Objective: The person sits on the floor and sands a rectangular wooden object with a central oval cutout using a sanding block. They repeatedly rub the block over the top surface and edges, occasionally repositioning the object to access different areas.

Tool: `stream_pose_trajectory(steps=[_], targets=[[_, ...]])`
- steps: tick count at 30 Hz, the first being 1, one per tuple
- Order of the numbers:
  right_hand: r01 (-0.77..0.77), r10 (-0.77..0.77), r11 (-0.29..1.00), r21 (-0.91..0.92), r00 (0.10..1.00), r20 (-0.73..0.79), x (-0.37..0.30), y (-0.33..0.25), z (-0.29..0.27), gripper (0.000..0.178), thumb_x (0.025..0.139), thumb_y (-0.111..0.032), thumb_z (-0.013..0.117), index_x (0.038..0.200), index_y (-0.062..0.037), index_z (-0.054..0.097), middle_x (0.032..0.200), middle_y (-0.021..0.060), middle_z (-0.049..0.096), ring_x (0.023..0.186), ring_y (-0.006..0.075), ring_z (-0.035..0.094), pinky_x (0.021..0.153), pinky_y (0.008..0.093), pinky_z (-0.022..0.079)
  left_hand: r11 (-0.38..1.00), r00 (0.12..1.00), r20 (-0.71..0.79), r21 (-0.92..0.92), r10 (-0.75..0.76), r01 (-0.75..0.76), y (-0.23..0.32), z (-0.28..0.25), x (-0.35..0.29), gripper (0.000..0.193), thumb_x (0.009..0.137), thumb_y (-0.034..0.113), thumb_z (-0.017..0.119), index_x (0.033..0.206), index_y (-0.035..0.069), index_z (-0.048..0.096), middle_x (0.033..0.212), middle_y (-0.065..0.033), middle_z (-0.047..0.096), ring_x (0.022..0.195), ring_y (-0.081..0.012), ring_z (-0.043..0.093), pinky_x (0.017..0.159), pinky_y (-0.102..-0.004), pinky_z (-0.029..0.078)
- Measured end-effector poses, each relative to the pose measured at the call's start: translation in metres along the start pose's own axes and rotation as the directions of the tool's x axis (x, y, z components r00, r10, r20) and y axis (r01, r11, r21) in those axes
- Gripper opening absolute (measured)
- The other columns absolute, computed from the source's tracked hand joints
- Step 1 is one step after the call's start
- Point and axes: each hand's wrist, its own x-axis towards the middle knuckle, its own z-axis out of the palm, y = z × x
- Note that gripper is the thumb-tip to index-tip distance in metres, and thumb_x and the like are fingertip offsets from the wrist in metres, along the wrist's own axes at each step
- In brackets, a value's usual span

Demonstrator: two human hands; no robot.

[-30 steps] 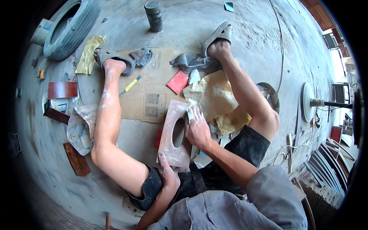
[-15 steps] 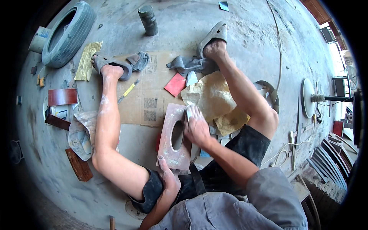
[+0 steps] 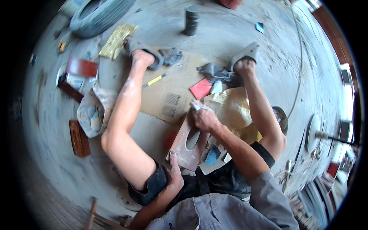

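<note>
A dusty pinkish-brown rectangular panel [image 3: 182, 147] with an oval cut-out lies tilted between my legs. My left hand [image 3: 175, 174] grips its near left edge, thumb on the top face and fingers hidden beneath. My right hand [image 3: 207, 119], white with dust, is closed at the panel's far end. A small pale folded piece [image 3: 196, 105] shows between its fingers; it looks like sandpaper, but blur hides its detail. Under the panel's left side peeks a red piece [image 3: 171, 138]. Beside its right side lies a blue scrap [image 3: 212, 155].
Flattened cardboard [image 3: 153, 105] lies ahead, with a yellow utility knife [image 3: 154, 81], a red square sheet [image 3: 200, 89] and grey cloth [image 3: 216, 73] around it. Gold-coloured paper [image 3: 234, 105] is near my right leg. Farther off are a tire [image 3: 103, 19] and a dark cylinder [image 3: 191, 21].
My right hand has moved from the panel's right side to its far end. The panel now slants more to the right. The whole view has shifted.
</note>
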Motion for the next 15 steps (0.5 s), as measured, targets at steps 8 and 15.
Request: stream_pose_trajectory(steps=[8,15], targets=[[0.529,-0.529,0.848,-0.016,0.848,-0.016,-0.065,-0.036,0.002,0.066,0.090,-0.015,0.063,0.153,0.0020,0.048,0.158,0.0264,0.047,0.149,0.0420,0.043,0.126,0.0502,0.032,0.965,0.992,0.045,-0.233,-0.115,0.123,-0.006,0.000,0.002,0.075,0.106,0.062,0.053,0.146,-0.001,0.045,0.143,-0.0149,0.053,0.131,-0.0257,0.051,0.112,-0.0388,0.040],[0.567,-0.566,0.824,0.021,0.824,-0.023,-0.098,-0.091,-0.007,0.069,0.084,-0.008,0.066,0.150,0.0041,0.050,0.157,0.0246,0.049,0.150,0.0411,0.043,0.127,0.0501,0.033,0.908,0.958,0.286,-0.407,0.019,0.104,-0.002,0.005,0.006,0.059,0.111,0.054,0.045,0.148,0.008,0.051,0.146,-0.0073,0.056,0.133,-0.0206,0.054,0.114,-0.0403,0.042]])
